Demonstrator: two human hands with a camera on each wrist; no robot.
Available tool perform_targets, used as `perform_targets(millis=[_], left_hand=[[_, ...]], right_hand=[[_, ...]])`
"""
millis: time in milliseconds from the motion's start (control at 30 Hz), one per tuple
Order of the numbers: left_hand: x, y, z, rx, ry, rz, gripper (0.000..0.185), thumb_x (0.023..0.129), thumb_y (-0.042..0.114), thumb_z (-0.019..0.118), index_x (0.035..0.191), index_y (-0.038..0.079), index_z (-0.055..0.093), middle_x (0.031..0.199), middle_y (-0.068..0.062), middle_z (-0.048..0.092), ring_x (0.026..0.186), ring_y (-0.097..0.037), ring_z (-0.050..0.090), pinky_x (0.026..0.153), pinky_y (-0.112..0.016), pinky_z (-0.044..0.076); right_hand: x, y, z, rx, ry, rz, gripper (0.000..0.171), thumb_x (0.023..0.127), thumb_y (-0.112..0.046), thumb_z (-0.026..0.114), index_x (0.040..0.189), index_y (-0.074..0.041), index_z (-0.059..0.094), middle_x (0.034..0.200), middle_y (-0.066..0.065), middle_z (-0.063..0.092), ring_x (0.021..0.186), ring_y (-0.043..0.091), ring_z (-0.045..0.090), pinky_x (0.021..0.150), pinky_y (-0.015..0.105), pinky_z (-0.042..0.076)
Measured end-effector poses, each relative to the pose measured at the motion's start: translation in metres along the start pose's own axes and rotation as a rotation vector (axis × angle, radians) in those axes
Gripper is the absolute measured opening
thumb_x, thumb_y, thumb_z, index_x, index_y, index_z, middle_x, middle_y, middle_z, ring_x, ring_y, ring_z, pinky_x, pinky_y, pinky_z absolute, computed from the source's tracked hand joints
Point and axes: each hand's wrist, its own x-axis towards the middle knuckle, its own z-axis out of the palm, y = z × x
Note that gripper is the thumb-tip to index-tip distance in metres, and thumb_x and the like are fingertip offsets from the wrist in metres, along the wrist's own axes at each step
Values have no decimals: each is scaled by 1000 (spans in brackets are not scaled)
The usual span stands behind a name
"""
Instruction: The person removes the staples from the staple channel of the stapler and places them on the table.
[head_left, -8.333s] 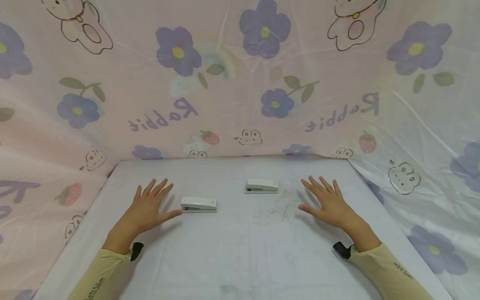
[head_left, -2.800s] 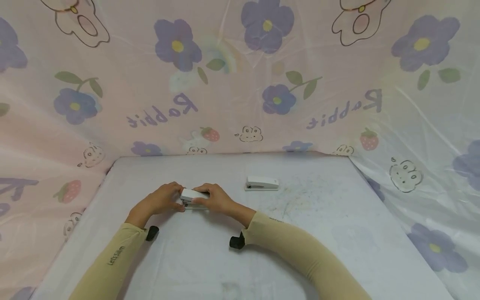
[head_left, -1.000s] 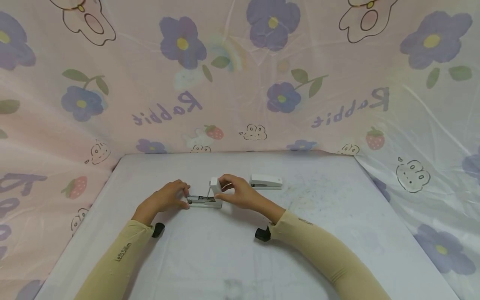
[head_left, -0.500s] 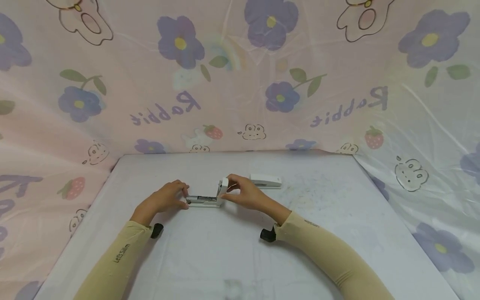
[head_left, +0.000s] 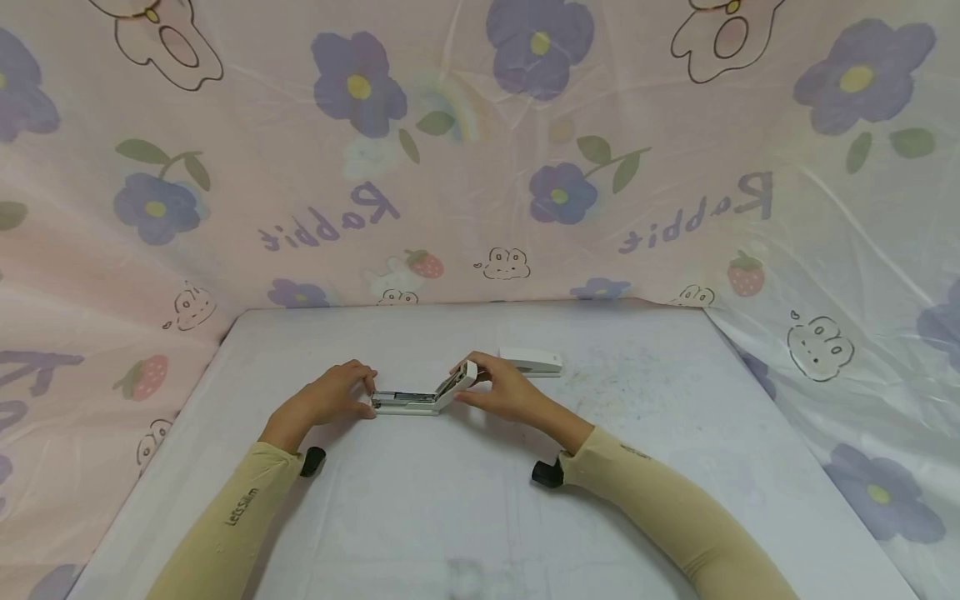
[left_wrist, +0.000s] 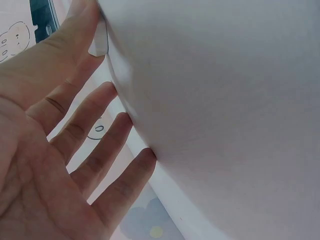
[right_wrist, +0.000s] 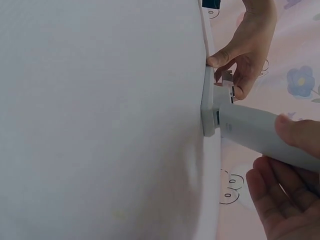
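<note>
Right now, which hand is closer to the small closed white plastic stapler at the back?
Right. The right hand holds the opened stapler's lid, just in front of the closed white stapler. The left hand holds the opened stapler's far end, farther away.

Stapler lid (head_left: 457, 385), upright a sec ago, now swings back toward 3 o'clock, tilted low. Right hand (head_left: 501, 390) follows it, shifting rightward w/ forearm. Both hands were flat on table (head_left: 465, 508) at start.
</note>
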Motion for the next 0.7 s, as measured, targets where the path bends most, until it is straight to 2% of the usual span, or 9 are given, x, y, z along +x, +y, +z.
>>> perform_targets(millis=[167,300,433,567,700], left_hand=[[0,0,0,-9,2,6,26,89,16,89,101,8,68,145,-25,60,140,-55,48,118,-69,37],[0,-2,1,-1,4,-2,26,88,17,89,101,8,68,145,-24,61,140,-55,49,118,-69,37],[0,-2,1,3,4,-1,26,89,18,89,101,9,68,145,-24,61,140,-54,49,118,-68,38],[-1,0,1,-3,4,-2,26,89,17,89,101,8,68,145,-25,61,140,-54,49,118,-68,37],[-2,2,0,-11,6,-7,26,89,16,89,101,7,68,145,-25,61,140,-55,48,118,-69,37]], right_hand=[[-7,6,-4,-98,17,24,33,94,-19,86,123,-16,70,125,1,74,114,20,67,100,36,56],[-12,11,-7,-172,-4,39,33,94,-20,85,123,-17,71,119,-1,74,102,16,62,90,34,53],[-15,15,-9,-190,-24,54,31,94,-20,86,121,-16,72,113,-3,73,95,14,58,87,33,50],[-18,17,-10,-196,-49,76,32,93,-22,87,121,-16,71,114,-2,75,98,12,62,89,34,52],[-18,17,-11,-212,-83,89,34,94,-22,86,123,-15,69,116,-1,76,96,11,63,85,33,52]])
